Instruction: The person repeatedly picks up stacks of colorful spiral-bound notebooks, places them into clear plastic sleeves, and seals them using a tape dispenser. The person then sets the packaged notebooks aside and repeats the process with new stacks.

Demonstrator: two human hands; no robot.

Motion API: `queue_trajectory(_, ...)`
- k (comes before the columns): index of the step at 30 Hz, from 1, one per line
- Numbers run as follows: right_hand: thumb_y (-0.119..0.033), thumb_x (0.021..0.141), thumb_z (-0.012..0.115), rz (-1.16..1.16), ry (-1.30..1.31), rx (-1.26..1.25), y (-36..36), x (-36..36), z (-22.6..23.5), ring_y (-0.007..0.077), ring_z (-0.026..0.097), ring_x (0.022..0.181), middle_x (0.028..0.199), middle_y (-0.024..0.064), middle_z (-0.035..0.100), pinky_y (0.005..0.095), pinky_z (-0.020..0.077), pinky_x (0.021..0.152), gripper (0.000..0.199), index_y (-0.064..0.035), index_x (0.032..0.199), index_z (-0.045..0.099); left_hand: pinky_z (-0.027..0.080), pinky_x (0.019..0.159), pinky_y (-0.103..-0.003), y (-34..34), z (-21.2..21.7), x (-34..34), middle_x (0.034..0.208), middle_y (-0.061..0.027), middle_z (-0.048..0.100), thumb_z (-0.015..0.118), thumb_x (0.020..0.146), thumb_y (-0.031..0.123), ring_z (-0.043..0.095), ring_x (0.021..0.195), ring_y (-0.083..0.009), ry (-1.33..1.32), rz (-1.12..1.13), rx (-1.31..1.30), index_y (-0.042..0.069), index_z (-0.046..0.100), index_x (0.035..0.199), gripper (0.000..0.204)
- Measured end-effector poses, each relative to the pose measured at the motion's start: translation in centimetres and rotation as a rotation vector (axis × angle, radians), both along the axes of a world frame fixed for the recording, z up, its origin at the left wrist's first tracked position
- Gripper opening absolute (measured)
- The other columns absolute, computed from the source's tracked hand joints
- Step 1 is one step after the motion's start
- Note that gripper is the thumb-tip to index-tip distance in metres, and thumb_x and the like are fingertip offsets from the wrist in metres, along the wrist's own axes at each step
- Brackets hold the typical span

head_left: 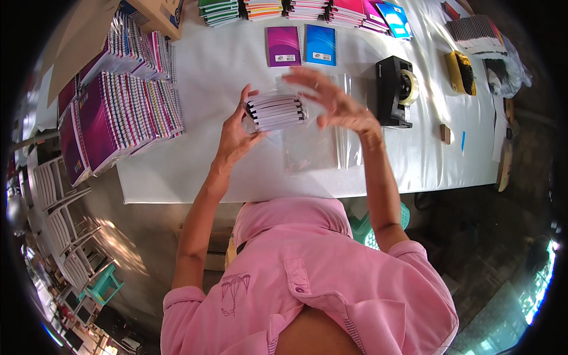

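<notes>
A small stack of notebooks (pixel 276 112) in a clear plastic sleeve is held above the table, its page edges facing me. My left hand (pixel 234 137) grips its left end, thumb below and fingers above. To the right of the stack hovers my right hand (pixel 343 111), slightly blurred, its fingers spread and nothing visible in them. Clear plastic bags (pixel 313 151) lie flat on the table beneath and beside my right hand. Just beyond the stack, a purple spiral notebook (pixel 284 46) and a blue spiral notebook (pixel 320 44) lie side by side.
A black tape dispenser (pixel 390 89) stands right of the bags, with a yellow box (pixel 461 72) farther right. Tall stacks of spiral notebooks (pixel 127 112) fill the left side, beside a cardboard box (pixel 155 18). More notebook piles (pixel 305 10) line the back of the white-covered table (pixel 171 177).
</notes>
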State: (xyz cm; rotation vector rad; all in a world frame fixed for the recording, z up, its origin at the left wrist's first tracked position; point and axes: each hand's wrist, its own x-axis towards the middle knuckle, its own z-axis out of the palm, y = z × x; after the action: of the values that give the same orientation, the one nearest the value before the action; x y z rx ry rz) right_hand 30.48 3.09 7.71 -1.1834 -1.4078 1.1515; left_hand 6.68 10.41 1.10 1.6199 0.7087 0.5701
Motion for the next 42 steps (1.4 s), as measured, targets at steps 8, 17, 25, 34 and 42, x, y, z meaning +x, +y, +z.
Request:
queue_trajectory(8,0.008,0.076,0.067,-0.253,-0.42,0.232,2.4,-1.6,8.0,0.013,0.061,0.084,0.091,0.0037,0.062,0.0284,0.0515,0.073,0.022,-0.0041,0.094,0.063,0.038,0.109,-0.038,-0.3,-0.5,0.4,0.148,-0.0093,0.038,0.081,0.064,-0.001,0.045,0.13,-0.0236,-0.108,0.053,-0.125,0.013,0.02,0.152,0.107)
queue_trajectory(17,0.004,0.079,0.069,-0.31,-0.364,0.263,2.2,-1.8,4.7,0.0115,0.061,0.083,0.094,0.0026,0.063,0.0257,0.0505,0.072,0.023,-0.0058,0.099,0.066,0.038,0.108,-0.039,-0.8,1.3,1.0,0.152,-0.0098,0.033,0.082,0.066,0.0,0.045,0.129,-0.0229,-0.099,0.067,-0.249,0.019,0.023,0.152,0.106)
queue_trajectory(25,0.002,0.067,0.077,-0.29,-0.246,0.156,-4.4,1.9,-0.9,0.0238,0.05,0.121,0.124,0.007,0.056,0.0384,0.0383,0.102,0.035,-0.008,0.099,0.07,0.033,0.111,-0.043,-2.7,-0.1,-1.6,0.15,-0.0118,0.038,0.08,0.07,0.003,0.033,0.139,-0.0285,-0.246,0.284,-0.069,0.013,0.042,0.142,0.082)
queue_trajectory(34,-0.016,0.062,0.084,-0.324,-0.33,0.178,-4.2,-3.3,-5.7,0.0288,0.039,0.13,0.141,0.0072,0.046,0.0462,0.038,0.101,0.05,-0.0217,0.11,0.071,0.032,0.111,-0.048,-2.1,-0.3,-1.1,0.153,-0.0138,0.03,0.081,0.068,0.007,0.02,0.143,-0.038,-0.016,0.185,0.51,0.018,0.069,0.117,0.051)
queue_trajectory(42,-0.01,0.06,0.081,-0.133,-0.676,0.411,-1.8,-4.1,5.0,0.0284,0.037,0.131,0.143,0.0015,0.044,0.0475,0.0274,0.111,0.047,-0.024,0.104,0.071,0.032,0.11,-0.049,-1.5,1.6,0.8,0.153,-0.017,0.029,0.079,0.074,0.023,0.018,0.144,-0.0395,-0.031,0.166,0.542,0.016,0.066,0.122,0.05)
